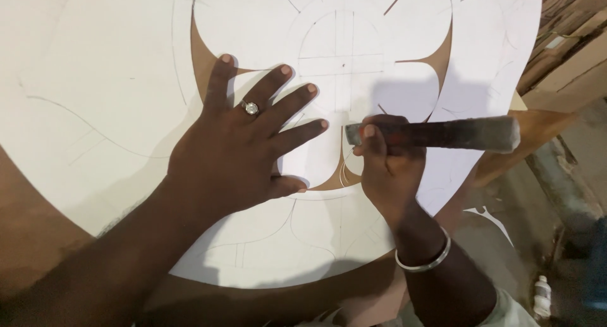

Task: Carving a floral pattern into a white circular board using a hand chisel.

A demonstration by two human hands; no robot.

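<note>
White sheet (114, 112), flower pattern cut in it, lies flat on a brown board (208, 55). It looks thin, light and easily torn, so best pinned by a flat palm.

Left hand (234, 156) is spread flat on it, gripping nothing. Right hand (389, 169) is closed round a cutting tool (442, 134), its tip at a petal edge.

Grey floor (506, 194) and stacked boards (569, 42) to the right.
</note>
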